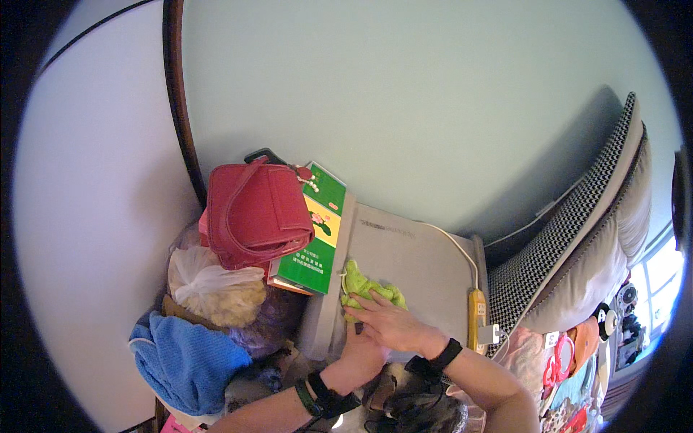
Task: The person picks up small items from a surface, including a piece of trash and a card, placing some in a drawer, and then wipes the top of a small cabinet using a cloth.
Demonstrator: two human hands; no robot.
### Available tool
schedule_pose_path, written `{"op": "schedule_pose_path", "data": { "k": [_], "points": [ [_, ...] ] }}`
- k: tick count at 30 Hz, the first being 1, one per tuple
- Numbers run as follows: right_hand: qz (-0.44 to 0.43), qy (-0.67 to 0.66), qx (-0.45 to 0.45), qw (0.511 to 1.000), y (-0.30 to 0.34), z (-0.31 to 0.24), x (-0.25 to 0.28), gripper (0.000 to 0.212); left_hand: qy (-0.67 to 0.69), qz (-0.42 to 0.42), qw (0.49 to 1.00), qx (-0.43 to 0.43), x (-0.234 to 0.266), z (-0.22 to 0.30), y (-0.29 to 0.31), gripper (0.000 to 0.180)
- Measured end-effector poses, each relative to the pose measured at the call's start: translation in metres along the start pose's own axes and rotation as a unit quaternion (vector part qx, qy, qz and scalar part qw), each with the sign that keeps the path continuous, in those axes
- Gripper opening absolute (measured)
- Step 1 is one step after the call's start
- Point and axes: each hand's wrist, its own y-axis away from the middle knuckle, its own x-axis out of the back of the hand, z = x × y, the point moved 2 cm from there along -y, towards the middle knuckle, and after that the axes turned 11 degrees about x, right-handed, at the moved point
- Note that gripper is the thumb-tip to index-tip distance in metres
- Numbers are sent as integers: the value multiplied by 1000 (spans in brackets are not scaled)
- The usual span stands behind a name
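A bright green cloth (374, 291) lies bunched on a grey tabletop (426, 278). My right hand (401, 326) reaches over it from the right, with the fingers stretched out and spread across the cloth's near side. Close below, near the tabletop's front, is my left hand (359, 359). Its fingers are mostly hidden by the right hand, and a small dark patch shows beside them that I cannot make out. Both wrists wear black bands.
Left of the tabletop, a red handbag (271, 209) leans on a green box (310, 263). Below are a tied clear plastic bag (216, 289) and a blue towel (188, 361). A yellow power strip (476, 317) lies along the right edge, beside a patterned headboard (570, 238).
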Motion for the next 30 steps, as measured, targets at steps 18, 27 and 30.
{"op": "schedule_pose_path", "data": {
  "k": [18, 27, 30],
  "points": [
    [55, 118, -193, 973, -81, 139, 27, 54, -19, 48, 998, -31, 5, 3, 3, 49],
    [22, -2, -92, 996, 31, 18, 0, 59, -16, -3, 1000, -15, 13, 3, 1, 52],
    [27, 111, -88, 990, 3, 57, 13, 51, -24, 51, 998, -18, 19, 2, 9, 54]
  ]
}}
